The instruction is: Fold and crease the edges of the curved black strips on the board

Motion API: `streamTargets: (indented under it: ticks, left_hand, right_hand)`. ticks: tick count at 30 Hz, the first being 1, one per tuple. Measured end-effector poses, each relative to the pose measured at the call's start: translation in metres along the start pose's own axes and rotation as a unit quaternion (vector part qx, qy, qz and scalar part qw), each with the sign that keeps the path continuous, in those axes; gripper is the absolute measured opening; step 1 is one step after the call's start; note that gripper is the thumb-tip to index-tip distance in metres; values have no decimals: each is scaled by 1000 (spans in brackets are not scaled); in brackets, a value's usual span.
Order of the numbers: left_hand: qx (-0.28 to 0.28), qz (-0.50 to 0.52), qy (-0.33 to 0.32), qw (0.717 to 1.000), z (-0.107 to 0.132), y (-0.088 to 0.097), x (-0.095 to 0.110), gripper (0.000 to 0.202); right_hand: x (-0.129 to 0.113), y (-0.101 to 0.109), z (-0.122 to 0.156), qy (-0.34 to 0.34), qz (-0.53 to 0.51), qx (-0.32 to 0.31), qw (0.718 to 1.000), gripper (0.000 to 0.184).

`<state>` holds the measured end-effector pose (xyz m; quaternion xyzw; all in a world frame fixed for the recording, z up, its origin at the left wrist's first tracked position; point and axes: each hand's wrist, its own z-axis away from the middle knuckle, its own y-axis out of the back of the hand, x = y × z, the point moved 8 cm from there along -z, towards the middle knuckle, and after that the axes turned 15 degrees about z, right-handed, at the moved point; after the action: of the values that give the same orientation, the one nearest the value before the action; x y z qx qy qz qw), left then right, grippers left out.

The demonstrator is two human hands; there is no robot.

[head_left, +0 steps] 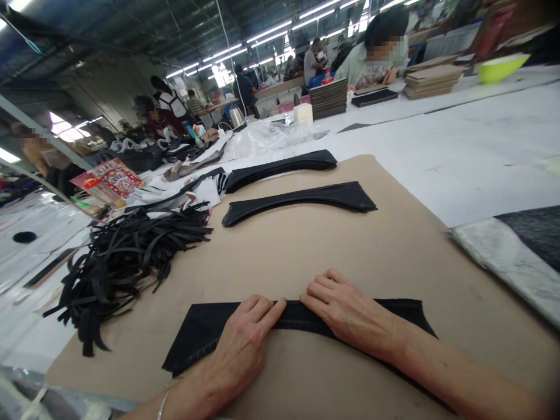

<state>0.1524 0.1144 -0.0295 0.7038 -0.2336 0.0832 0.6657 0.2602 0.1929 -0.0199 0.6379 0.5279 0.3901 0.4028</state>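
The left hand (245, 344) and right hand (350, 315) lie flat on a curved black fabric piece (196, 332) at the near edge of the brown cardboard sheet (306, 256). Their fingers are stretched out and the fingertips nearly meet, pressing down rather than clasping anything. Two more curved black pieces (301, 201) lie at the sheet's far end. A heap of black strips (126, 262) spills over its left edge.
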Motion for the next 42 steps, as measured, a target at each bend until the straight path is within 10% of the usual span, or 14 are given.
streamTargets:
  ticks: [19,31,42]
  left_hand:
    - [-117,-144,-14,982,-18,-9,14,61]
    - [65,63,-22,996,-36,-23,39,56]
    - [30,15,-19,999,-38,-28,42,47]
  right_hand:
    - [3,-1,28,-12,21,-20,1000,18]
    - [2,9,26,-9,55,-10,998,5]
    - [27,14,60,-40,15,-16,999,14]
